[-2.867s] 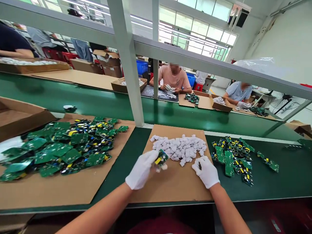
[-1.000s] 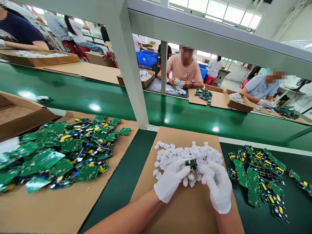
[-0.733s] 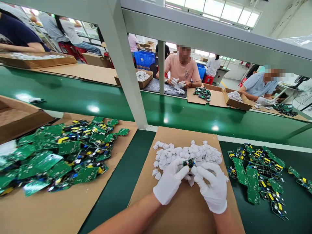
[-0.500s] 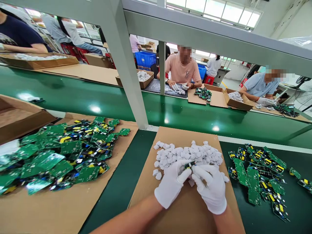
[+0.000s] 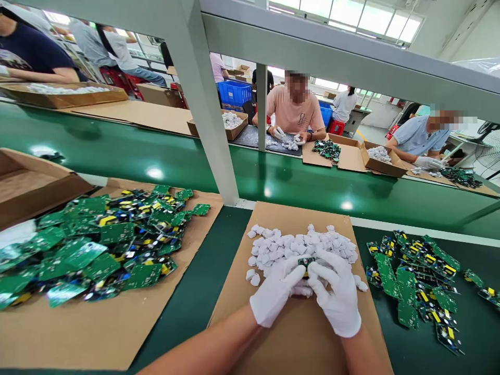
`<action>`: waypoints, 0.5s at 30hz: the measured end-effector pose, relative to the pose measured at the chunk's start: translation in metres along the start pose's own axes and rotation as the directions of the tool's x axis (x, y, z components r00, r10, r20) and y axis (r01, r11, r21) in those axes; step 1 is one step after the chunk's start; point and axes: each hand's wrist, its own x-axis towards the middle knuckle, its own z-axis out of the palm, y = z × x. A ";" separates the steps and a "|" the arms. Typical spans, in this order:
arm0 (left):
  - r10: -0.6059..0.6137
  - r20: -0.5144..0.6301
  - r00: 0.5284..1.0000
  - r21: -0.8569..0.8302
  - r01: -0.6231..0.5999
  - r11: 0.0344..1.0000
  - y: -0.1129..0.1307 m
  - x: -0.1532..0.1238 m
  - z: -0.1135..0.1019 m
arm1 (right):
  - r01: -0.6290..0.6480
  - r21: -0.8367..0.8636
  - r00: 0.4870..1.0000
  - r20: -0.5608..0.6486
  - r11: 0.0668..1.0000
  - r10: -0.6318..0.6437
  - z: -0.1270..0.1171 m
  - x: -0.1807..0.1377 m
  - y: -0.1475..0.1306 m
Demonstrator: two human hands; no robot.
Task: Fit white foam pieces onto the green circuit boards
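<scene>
Both my hands wear white gloves and meet over a cardboard sheet (image 5: 269,333). Between their fingertips is a small green circuit board (image 5: 306,262) with dark parts on it. My left hand (image 5: 275,289) pinches its left side. My right hand (image 5: 336,291) has its thumb and fingers closed at the right side. Most of the board is hidden by the gloves. Just beyond my hands lies a heap of small white pieces (image 5: 304,242), a few of them loose at its left edge.
Piles of green circuit boards lie to the left (image 5: 117,233) and right (image 5: 408,291). An open cardboard box (image 5: 35,192) stands at far left. A grey metal post (image 5: 213,120) rises before me, with a green belt (image 5: 297,177) behind it. Co-workers sit across.
My hands have drawn slightly closer together around the circuit board. The board has turned so that it lies more level between my fingertips.
</scene>
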 end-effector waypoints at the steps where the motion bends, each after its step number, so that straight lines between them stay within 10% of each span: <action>1: 0.012 0.009 1.000 0.011 -0.012 1.000 -0.002 0.000 0.000 | 0.033 -0.027 0.999 -0.012 0.999 -0.033 0.002 0.000 0.001; 6: 0.074 0.050 0.996 0.013 -0.075 0.997 -0.004 0.002 0.000 | 0.052 0.060 0.999 0.011 0.997 -0.053 0.004 -0.004 -0.001; 11: -0.013 0.006 1.000 0.019 0.013 1.000 0.002 0.003 0.002 | -0.366 0.427 0.925 0.264 0.826 0.274 -0.002 -0.007 -0.005; 15: -0.017 -0.037 0.999 0.056 0.019 0.998 0.002 0.001 0.002 | -0.524 0.391 0.847 0.337 0.756 0.412 0.003 -0.007 -0.007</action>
